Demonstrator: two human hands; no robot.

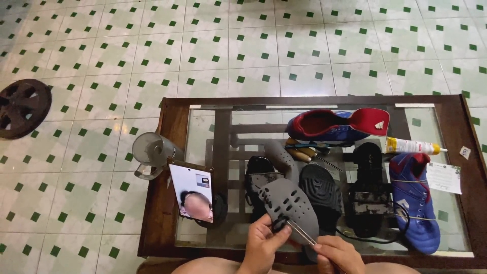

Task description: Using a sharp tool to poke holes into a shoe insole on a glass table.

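Head view, left hand (262, 242) gripping grey clog (288, 205), right hand (337, 253) tweezers (300, 232)

grey perforated clog (289, 205), held tilted, thin metal tool (300, 232)

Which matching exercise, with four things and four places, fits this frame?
Things:
1. grey clog
2. glue tube
3. phone
4. dark wheel

Places:
A. on the tiled floor, far left
B. held in the left hand
C. propped at the table's left edge
D. beside the blue-and-red shoe at the back

Pairs: 1-B, 2-D, 3-C, 4-A
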